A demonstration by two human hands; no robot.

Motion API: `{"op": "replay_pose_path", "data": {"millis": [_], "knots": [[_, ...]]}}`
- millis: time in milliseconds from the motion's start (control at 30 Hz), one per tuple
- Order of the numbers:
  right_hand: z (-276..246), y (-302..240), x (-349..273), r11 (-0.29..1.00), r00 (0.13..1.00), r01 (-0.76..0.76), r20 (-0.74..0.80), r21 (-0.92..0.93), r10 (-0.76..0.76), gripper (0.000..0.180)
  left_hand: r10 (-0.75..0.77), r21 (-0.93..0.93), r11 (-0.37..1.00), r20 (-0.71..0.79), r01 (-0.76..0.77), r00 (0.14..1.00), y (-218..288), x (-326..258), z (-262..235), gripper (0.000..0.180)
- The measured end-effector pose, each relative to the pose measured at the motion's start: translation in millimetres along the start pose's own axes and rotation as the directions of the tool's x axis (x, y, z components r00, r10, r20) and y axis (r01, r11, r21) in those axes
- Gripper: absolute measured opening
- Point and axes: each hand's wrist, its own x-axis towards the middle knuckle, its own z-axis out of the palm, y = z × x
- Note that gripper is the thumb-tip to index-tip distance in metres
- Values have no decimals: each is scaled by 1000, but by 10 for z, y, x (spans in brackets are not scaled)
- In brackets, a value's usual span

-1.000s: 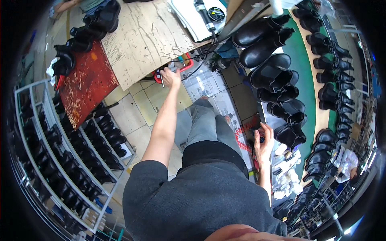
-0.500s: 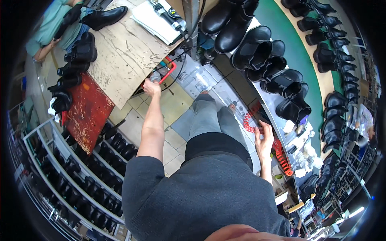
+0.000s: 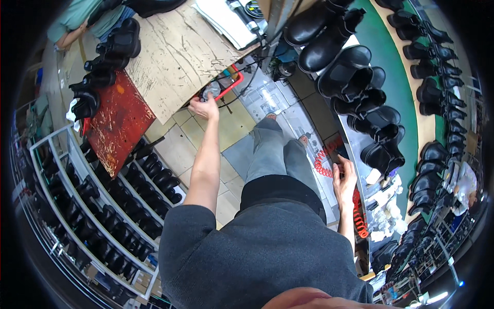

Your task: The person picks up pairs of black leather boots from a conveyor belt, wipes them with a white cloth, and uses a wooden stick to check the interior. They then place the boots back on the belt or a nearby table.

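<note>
My left hand (image 3: 206, 107) reaches under the edge of the scratched wooden table and holds the near rim of a red tray (image 3: 236, 84). Its thumb lies over the rim, and its fingertips are partly hidden. A clear, roundish object (image 3: 212, 91) sits in the tray beside my thumb. My right hand (image 3: 346, 177) hangs on the other side of my body with loosely bent fingers apart and nothing in them. Nearest to it is a red coiled hose (image 3: 323, 164).
Black boots (image 3: 324, 49) line the green-topped bench on the right. More black shoes (image 3: 123, 41) stand along the table (image 3: 170, 56), beside a red scuffed board (image 3: 121, 118). A metal rack (image 3: 103, 206) of shoes is at lower left. Another person's arm (image 3: 72, 36) shows at upper left.
The view has shifted, so table, tray and bench appear farther right and higher. My left hand stays at the tray's rim. My right hand remains beside the coiled hose.
</note>
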Motion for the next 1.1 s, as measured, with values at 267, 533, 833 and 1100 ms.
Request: {"op": "replay_pose_path", "data": {"millis": [267,533,833,1100], "knots": [[118,-130,194,992,986,123,112,11,-123,27,-696,-399,96,628,912,348,13,-340,170,47],[68,-242,268,991,980,132,149,-12,-129,25,-589,-524,369,507,768,629,-625,-86,232,28],[171,-284,325,981,973,194,119,27,-196,24,-221,-214,263,936,941,274,-1011,-346,-479,22],[321,-492,431,965,950,245,175,98,-259,24,-136,-251,67,956,966,258,-979,-344,-470,18]]}}
